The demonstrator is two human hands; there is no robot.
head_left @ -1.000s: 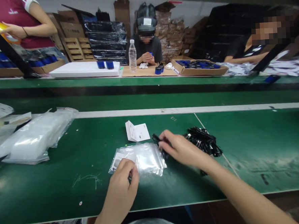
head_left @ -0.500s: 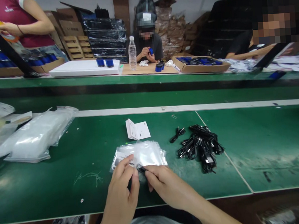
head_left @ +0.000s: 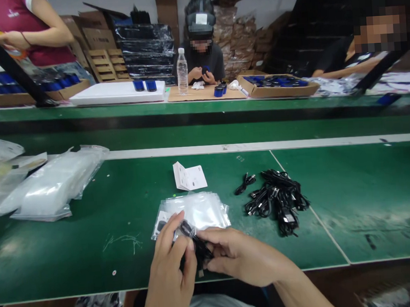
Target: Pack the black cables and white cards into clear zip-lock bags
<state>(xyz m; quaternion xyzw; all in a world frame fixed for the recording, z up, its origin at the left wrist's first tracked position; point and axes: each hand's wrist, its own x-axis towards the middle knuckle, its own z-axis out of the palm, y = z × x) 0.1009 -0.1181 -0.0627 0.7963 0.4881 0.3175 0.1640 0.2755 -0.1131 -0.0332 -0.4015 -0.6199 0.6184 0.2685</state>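
A coiled black cable lies in my right hand, whose fingers and thumb are closed round it. One looped end of the cable reaches the mouth of a clear plastic bag at the near edge of a stack of clear bags. My left hand grips that bag, index finger along its side and thumb by the opening. Under the left fingers a white printed card shows through the plastic. Part of the bag's edge is hidden by my hands.
Black cables lie heaped to the right, with a single coiled cable beside them. A folded white leaflet stands behind the bags. Packs of clear bags lie at left. Several people work beyond the raised shelf.
My right hand has turned and come slightly nearer me, showing more of the coiled cable. The cable's looped end now sits at the bag's mouth. My left hand stays almost in place.
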